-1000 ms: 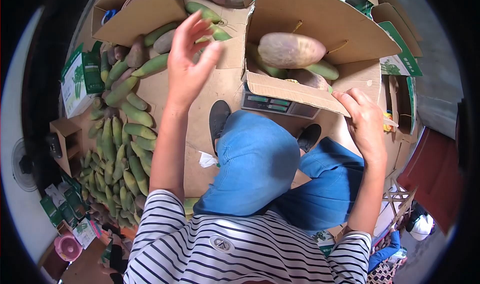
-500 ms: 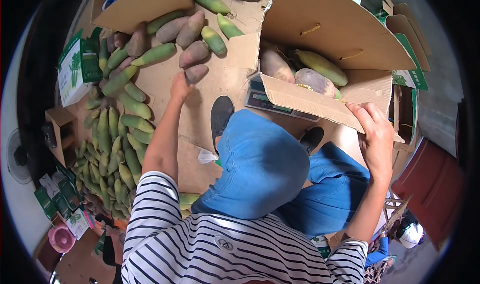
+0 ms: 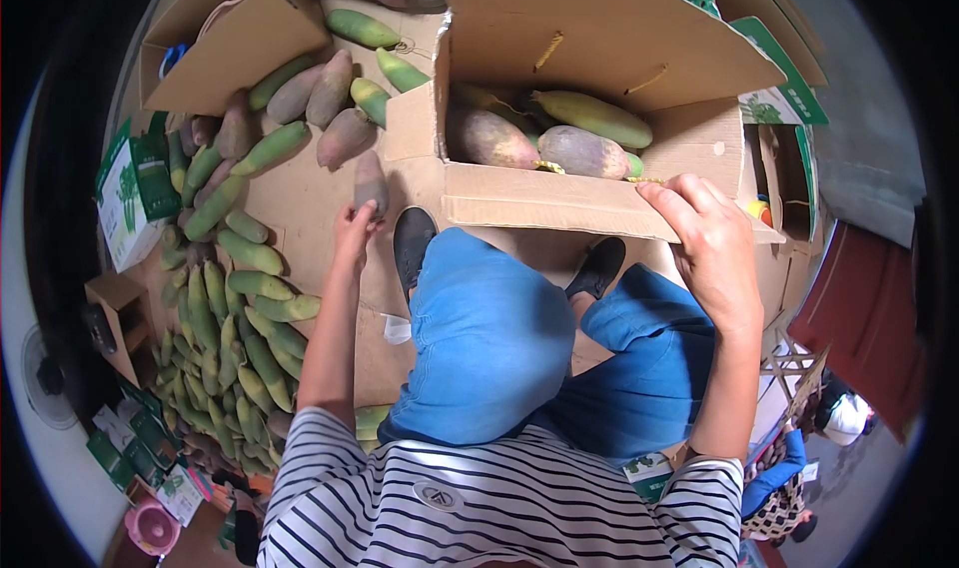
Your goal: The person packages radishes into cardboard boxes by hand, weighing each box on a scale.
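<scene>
Where the heap of green fruits is spread along the left side of the floor, a sheet of brown cardboard is laid beside it, and more fruits, green and purplish, are scattered over its far part. The left hand is stretched forward at the end of a straight arm and is set against the near end of a purplish fruit, which lies on the cardboard sheet just left of the box corner. The fingers are drawn together at that end and are touching it; whether the fruit is truly clasped cannot be told. A black shoe is seen just right of this hand.

Further right, the cardboard box is stood open in front of the knees, with two purplish fruits and a yellow-green one lying inside. The right hand is closed on the right end of the near flap: the fingers are laid side by side over its top edge, and the thumb is hidden beneath.
</scene>
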The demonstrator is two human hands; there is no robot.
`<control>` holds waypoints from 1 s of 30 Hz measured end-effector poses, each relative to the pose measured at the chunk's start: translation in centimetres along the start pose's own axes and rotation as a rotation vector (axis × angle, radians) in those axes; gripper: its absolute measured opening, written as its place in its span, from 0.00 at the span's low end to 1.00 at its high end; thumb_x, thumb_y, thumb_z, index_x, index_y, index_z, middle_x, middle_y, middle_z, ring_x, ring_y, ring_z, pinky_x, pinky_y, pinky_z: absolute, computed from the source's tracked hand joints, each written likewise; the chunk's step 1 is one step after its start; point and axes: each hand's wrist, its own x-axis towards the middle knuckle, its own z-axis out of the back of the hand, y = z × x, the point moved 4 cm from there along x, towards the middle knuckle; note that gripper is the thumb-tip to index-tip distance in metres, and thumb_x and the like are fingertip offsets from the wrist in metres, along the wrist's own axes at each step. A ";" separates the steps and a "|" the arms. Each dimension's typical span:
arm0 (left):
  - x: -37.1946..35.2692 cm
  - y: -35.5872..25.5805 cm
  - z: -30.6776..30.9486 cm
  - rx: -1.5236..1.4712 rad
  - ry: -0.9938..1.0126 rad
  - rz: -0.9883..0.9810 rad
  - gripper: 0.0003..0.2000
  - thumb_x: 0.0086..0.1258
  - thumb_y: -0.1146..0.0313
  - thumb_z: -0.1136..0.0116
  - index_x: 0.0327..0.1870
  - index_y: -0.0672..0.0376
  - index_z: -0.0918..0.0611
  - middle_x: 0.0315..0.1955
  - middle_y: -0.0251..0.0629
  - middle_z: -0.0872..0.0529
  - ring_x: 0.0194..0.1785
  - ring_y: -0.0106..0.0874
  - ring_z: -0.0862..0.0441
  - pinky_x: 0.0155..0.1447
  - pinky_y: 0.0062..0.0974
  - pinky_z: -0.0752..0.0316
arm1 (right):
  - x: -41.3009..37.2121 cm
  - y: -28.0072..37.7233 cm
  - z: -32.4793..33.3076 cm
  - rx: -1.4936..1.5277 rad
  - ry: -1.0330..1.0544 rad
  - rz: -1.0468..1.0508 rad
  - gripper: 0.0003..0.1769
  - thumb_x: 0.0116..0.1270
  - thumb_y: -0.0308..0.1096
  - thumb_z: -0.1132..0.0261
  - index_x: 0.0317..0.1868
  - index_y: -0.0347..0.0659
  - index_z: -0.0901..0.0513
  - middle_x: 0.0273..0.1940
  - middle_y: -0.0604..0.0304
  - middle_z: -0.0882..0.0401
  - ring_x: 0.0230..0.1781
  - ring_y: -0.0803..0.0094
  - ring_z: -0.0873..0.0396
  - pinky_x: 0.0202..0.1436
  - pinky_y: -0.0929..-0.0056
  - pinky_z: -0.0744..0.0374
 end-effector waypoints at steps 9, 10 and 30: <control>-16.8 -25.3 -10.4 0.155 0.238 -1.076 0.33 0.64 0.65 0.31 0.68 0.65 0.32 0.60 0.43 0.24 0.62 0.34 0.25 0.65 0.31 0.29 | -0.1 0.2 0.1 -0.038 0.001 0.019 0.24 0.45 0.22 0.36 0.47 0.42 0.17 0.36 0.56 0.25 0.39 0.57 0.22 0.41 0.61 0.22; -16.3 -26.5 -10.4 0.088 0.272 -1.058 0.31 0.67 0.62 0.33 0.67 0.65 0.32 0.60 0.44 0.24 0.62 0.34 0.24 0.64 0.31 0.28 | -0.1 0.3 0.1 -0.025 0.007 0.014 0.25 0.44 0.19 0.37 0.48 0.42 0.17 0.36 0.55 0.24 0.40 0.56 0.22 0.42 0.61 0.22; 6.7 -11.4 -2.8 1.274 -0.076 -0.192 0.35 0.59 0.60 0.33 0.69 0.55 0.32 0.66 0.46 0.28 0.68 0.41 0.30 0.65 0.47 0.32 | 0.7 0.5 0.2 -0.005 0.025 -0.020 0.25 0.46 0.16 0.39 0.48 0.41 0.16 0.37 0.57 0.22 0.40 0.58 0.21 0.42 0.62 0.23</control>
